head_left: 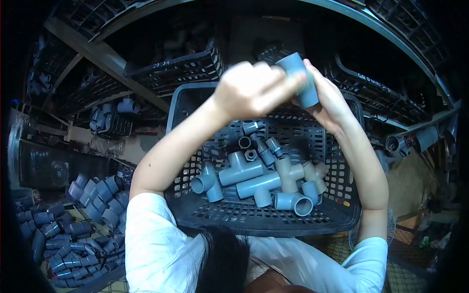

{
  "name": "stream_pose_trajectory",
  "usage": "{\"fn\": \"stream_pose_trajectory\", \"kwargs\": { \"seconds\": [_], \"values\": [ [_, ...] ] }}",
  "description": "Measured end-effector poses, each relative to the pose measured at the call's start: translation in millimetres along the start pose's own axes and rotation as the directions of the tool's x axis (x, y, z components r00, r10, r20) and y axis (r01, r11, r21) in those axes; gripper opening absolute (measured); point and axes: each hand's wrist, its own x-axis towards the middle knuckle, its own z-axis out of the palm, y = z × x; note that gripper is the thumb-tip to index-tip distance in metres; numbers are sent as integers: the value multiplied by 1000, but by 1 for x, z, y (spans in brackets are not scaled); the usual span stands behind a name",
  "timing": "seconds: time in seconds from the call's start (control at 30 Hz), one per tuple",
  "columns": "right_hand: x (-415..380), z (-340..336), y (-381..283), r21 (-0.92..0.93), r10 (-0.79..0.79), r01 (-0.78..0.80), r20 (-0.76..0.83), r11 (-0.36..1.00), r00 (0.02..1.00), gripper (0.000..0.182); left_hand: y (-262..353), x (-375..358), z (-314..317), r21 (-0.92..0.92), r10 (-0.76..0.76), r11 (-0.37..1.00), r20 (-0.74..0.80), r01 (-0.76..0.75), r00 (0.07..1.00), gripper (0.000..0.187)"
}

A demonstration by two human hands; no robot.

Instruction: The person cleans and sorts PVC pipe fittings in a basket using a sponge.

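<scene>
My right hand (pixel 330 100) grips a grey plastic pipe fitting (pixel 307 94) above the far side of a black crate. The fitting is tilted, its upper end by my fingertips. My left hand (pixel 251 90) is blurred by motion, its fingers curled closed and a thumb or finger reaching to the fitting's side. Whether it holds anything is hidden. Below, inside the black crate (pixel 273 228), lie loose grey tees (pixel 242 171), an elbow (pixel 295 202), a beige-grey fitting (pixel 289 178) and smaller couplings (pixel 266 151).
Heaps of grey fittings (pixel 83 254) lie at the lower left. Black crates (pixel 176 68) with handwritten marks stand on shelves behind, with another crate (pixel 381 88) at the right. More fittings (pixel 403 144) sit at the right. A fan guard (pixel 386 227) shows beside my right elbow.
</scene>
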Motion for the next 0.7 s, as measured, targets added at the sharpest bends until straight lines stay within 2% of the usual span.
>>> {"fn": "stream_pose_trajectory", "kwargs": {
  "seconds": [0.03,0.1,0.17,0.2,0.23,0.3,0.37,0.43,0.5,0.53,0.57,0.63,0.67,0.7],
  "values": [
    [10,-14,2,-36,66,-63,70,997,995,53,-9,1,1,-36,-102,994,38,104,994,51],
    [17,-20,8,-32,107,-106,46,994,993,62,-10,-6,6,-36,-131,990,57,133,990,51],
    [5,1,6,-113,30,-40,-93,993,995,71,14,-4,3,-78,-8,997,91,15,996,50],
    [8,-6,4,-221,54,-56,-12,974,998,77,21,0,6,-73,83,994,46,-79,996,50],
    [10,-12,1,-245,106,-86,70,966,992,76,23,1,5,-35,136,990,60,-134,989,47],
    [5,-8,3,-181,40,-42,-11,983,999,76,8,4,4,-89,63,994,34,-60,997,49],
    [6,-11,4,-172,-9,8,-2,985,1000,74,-8,0,7,-86,-97,991,42,100,994,55],
    [2,-3,-1,-167,-14,6,-44,986,999,70,-5,-2,3,-76,-127,989,50,130,991,54],
    [7,-6,1,-149,-9,9,2,989,1000,67,16,-5,2,-137,-25,990,19,28,999,51],
    [8,-9,2,-131,-1,7,46,991,999,65,25,1,-5,-139,76,988,60,-67,995,47],
    [8,-11,1,-151,32,-21,71,988,997,60,28,3,-7,-50,181,983,92,-177,979,45],
    [-2,8,-4,-53,6,-9,-58,999,998,57,13,8,-6,-73,74,995,6,-74,997,47],
    [1,-1,1,-74,-16,18,19,997,1000,55,3,6,-2,-131,-38,991,-2,38,999,49],
    [1,-6,1,-103,-14,20,55,995,998,55,-7,8,-4,-82,-99,992,-14,98,995,49]
  ]
}}
